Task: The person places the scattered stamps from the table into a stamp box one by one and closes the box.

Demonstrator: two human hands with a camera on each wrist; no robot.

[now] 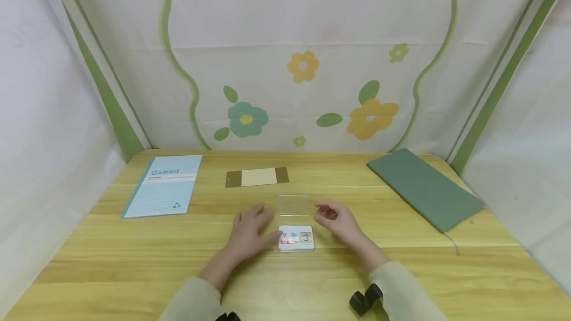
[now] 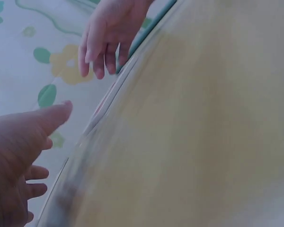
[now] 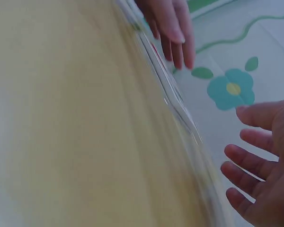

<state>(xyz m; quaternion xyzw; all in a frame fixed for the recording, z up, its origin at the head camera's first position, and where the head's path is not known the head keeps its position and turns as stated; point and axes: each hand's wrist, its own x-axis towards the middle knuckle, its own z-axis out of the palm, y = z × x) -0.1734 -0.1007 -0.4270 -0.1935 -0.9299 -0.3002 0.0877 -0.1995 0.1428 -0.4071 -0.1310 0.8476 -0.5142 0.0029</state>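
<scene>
A clear plastic case lies open on the table, its transparent lid point(image 1: 292, 205) laid back toward the far side. In its near half sits a stack of white printed cards point(image 1: 296, 237), with a square picture on the right. My left hand point(image 1: 251, 229) is spread to the left of the case, thumb tip at the cards' left edge; whether it touches cannot be told. To the right, my right hand point(image 1: 338, 221) hovers beside the lid with loosely bent fingers and holds nothing. The right wrist view shows that hand's fingers point(image 3: 248, 161) spread apart from the case.
A light blue notebook point(image 1: 164, 186) marked "Gambit" lies at the left. Behind the case is a brown card with a cream middle point(image 1: 258, 177). At the right rests a green notebook point(image 1: 424, 189) with a ribbon. A patterned curtain point(image 1: 276, 24) hangs behind the wooden table point(image 1: 134, 271).
</scene>
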